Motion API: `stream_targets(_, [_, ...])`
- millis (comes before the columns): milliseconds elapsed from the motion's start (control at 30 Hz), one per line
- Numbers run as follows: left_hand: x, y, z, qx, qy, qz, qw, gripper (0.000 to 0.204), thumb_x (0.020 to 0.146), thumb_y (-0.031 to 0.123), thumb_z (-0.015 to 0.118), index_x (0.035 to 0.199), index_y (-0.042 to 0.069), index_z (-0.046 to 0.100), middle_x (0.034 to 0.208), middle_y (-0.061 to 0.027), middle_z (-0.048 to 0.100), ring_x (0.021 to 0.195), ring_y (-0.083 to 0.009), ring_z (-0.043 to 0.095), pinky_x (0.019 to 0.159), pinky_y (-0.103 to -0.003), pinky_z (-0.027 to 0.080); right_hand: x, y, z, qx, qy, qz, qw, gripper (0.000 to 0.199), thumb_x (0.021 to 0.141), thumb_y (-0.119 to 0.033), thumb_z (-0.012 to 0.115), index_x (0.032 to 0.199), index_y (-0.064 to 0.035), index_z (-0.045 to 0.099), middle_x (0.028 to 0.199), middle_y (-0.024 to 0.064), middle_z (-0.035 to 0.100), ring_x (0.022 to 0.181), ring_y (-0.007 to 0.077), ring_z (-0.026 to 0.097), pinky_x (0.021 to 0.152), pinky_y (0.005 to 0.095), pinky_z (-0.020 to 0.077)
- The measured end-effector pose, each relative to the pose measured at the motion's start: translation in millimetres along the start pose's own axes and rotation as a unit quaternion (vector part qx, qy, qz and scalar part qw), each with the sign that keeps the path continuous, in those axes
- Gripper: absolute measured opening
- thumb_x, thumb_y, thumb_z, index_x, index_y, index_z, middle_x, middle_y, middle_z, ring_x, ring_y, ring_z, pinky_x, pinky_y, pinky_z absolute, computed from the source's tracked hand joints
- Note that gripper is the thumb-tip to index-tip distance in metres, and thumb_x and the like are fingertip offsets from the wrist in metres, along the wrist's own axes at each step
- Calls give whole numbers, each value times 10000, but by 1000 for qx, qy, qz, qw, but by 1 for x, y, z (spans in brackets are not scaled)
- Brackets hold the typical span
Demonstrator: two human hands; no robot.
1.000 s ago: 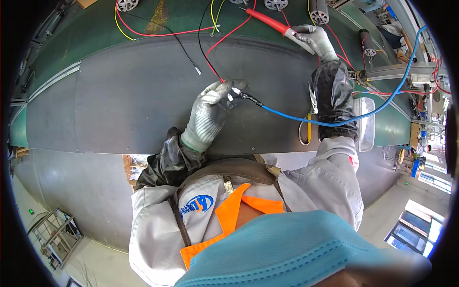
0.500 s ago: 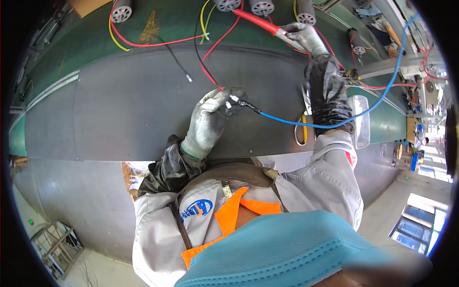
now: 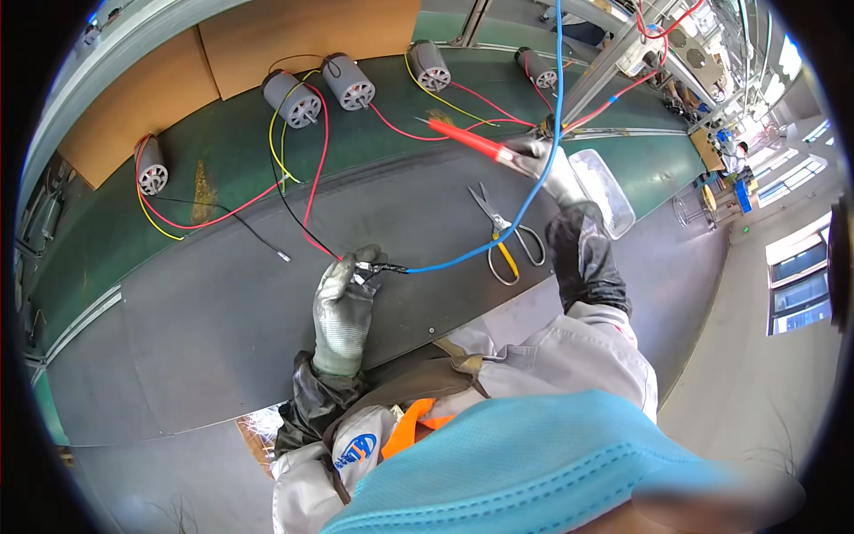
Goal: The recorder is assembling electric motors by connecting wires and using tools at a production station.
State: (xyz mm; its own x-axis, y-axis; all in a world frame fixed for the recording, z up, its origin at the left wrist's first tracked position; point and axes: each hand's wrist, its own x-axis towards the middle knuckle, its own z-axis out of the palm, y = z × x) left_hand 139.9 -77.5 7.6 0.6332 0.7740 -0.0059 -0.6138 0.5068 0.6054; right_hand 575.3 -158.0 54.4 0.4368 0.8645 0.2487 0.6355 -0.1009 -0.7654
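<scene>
My left hand (image 3: 345, 298), in a grey glove, pinches a black clip on the end of a blue cable (image 3: 498, 236) where it meets a red wire (image 3: 313, 191) over the dark belt. That red wire and a yellow one run up to a grey motor (image 3: 292, 96). My right hand (image 3: 544, 165), also gloved, grips a red probe (image 3: 463, 138) pointing left, over the green conveyor (image 3: 374, 147).
Several grey motors (image 3: 349, 80) with red and yellow wires lie along the green conveyor. Scissors with yellow handles (image 3: 503, 236) lie on the dark surface near my right forearm. A clear plastic tray (image 3: 603, 189) sits to the right. Brown boards (image 3: 267, 36) stand behind.
The view has tilted up, showing more of the conveyor and the motors. Both hands keep their grips; the right hand with the red probe stays extended.
</scene>
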Motion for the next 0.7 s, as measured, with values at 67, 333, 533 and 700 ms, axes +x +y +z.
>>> stream_targets(67, [2,-1,1,-17,30,-29,999,415,1046,295,513,1250,-52,615,1211,-153,670,1093,-231,643,978,-400,513,-29,-24,-5,-227,-4,125,966,349,892,-214,774,1181,-24,728,1034,95,751,946,166,695,841,320,546])
stream_targets(333, [8,3,-1,125,-26,-16,992,309,1051,249,519,1177,-18,612,1216,-186,665,1099,-279,661,1003,-464,521,-98,-163,107,156,-354,-261,884,359,961,-169,680,1295,-41,647,1223,168,694,1061,319,689,916,436,532])
stream_targets(533, [25,58,-58,87,160,123,975,299,1021,283,559,1077,8,661,1136,-151,684,1133,-327,645,983,-505,509,-60,-166,77,385,-347,-338,785,241,1007,-110,577,1164,50,668,1126,181,726,1006,348,696,855,470,550])
stream_targets(700, [11,119,-112,-76,137,162,974,300,999,297,579,1164,62,665,1278,-194,675,1290,-405,566,1068,-545,465,-12,-129,87,-166,-177,80,967,345,972,-235,639,1237,-16,674,997,167,739,888,251,709,821,347,538])
